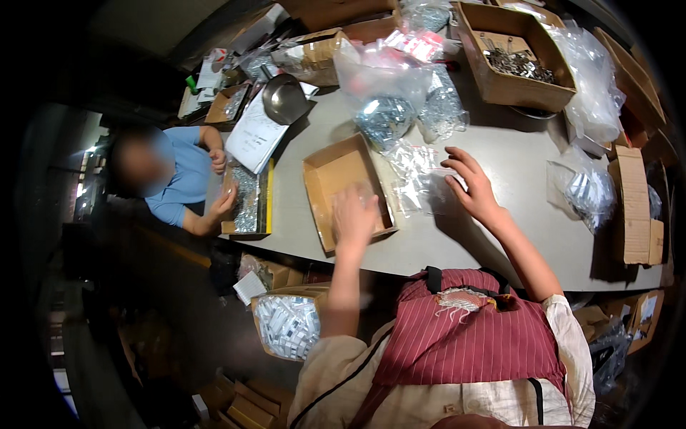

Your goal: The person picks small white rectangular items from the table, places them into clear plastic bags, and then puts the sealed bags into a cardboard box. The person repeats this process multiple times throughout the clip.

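Observation:
My left hand [355,216] is over the near part of a shallow open cardboard box [339,159], its fingers smeared by motion. Whether it holds anything there cannot be made out. On the right, my right hand [471,184] hovers with its fingers apart and nothing visible in them. Its fingertips are beside a pile of small clear zip bags [416,179] lying just right of the box. Behind that pile sits a clear bag of shiny metal parts [386,118].
A co-worker in a blue shirt [175,161] handles a box of small metal pieces [246,204] at left. A metal scoop [285,99] rests on papers [254,136]. A carton of metal clips [518,53] stands far right; a bag of parts [589,187] lies nearer.

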`<move>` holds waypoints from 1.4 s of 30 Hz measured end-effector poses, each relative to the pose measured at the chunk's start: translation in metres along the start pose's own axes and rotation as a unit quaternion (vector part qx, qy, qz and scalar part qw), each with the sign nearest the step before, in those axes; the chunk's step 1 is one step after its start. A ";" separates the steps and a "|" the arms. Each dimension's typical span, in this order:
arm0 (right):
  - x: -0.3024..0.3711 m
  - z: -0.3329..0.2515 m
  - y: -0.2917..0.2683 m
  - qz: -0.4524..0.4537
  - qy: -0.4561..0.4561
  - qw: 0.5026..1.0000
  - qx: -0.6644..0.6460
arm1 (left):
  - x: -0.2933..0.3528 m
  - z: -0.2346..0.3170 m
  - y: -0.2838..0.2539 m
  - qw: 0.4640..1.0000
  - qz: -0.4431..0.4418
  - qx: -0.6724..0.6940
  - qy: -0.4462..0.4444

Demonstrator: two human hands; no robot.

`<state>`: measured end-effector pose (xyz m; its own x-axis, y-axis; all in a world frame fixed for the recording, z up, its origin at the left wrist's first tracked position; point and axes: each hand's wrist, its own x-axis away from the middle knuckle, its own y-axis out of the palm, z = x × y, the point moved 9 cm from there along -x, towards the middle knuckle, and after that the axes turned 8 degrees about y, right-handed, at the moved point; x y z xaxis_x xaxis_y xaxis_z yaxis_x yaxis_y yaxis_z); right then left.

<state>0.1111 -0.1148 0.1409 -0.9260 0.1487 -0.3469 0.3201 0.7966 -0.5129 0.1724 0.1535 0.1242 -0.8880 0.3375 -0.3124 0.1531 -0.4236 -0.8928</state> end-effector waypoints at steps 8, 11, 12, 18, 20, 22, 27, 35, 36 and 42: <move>0.015 0.016 0.018 -0.054 -0.004 0.998 -0.021 | -0.016 -0.085 0.045 0.972 -0.136 0.086 -0.174; 0.019 0.005 0.016 -0.080 0.028 0.995 -0.050 | -0.004 -0.101 0.060 0.967 -0.117 0.131 -0.184; 0.019 0.001 0.017 -0.070 0.030 0.996 -0.056 | 0.002 -0.104 0.057 0.975 -0.108 0.072 -0.178; 0.020 0.008 0.026 -0.081 0.034 0.992 -0.091 | 0.006 -0.082 0.065 0.967 -0.174 0.087 -0.161; 0.025 0.012 0.036 -0.115 0.018 0.989 -0.091 | 0.008 -0.088 0.066 0.979 -0.117 0.090 -0.137; 0.027 0.009 0.036 -0.130 -0.002 0.988 -0.089 | 0.005 -0.091 0.070 0.977 -0.077 0.135 -0.148; 0.029 0.021 0.036 -0.084 0.073 0.984 -0.141 | 0.009 -0.086 0.042 0.964 0.038 0.233 -0.122; 0.060 -0.015 0.089 -0.335 0.253 0.777 -0.468 | 0.006 0.055 -0.019 0.757 0.056 0.650 -0.014; 0.063 -0.024 0.090 -0.345 0.248 0.755 -0.499 | 0.008 0.075 -0.024 0.748 0.031 0.663 -0.007; 0.031 -0.008 0.029 -0.081 0.252 0.851 -0.453 | 0.046 0.112 0.019 0.785 -0.061 0.614 -0.046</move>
<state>0.0898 -0.0825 0.1217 -0.9847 0.0452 0.1685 0.1063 0.9214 0.3737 0.0862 0.0670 0.1293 -0.9000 0.4003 -0.1726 -0.4192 -0.9034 0.0900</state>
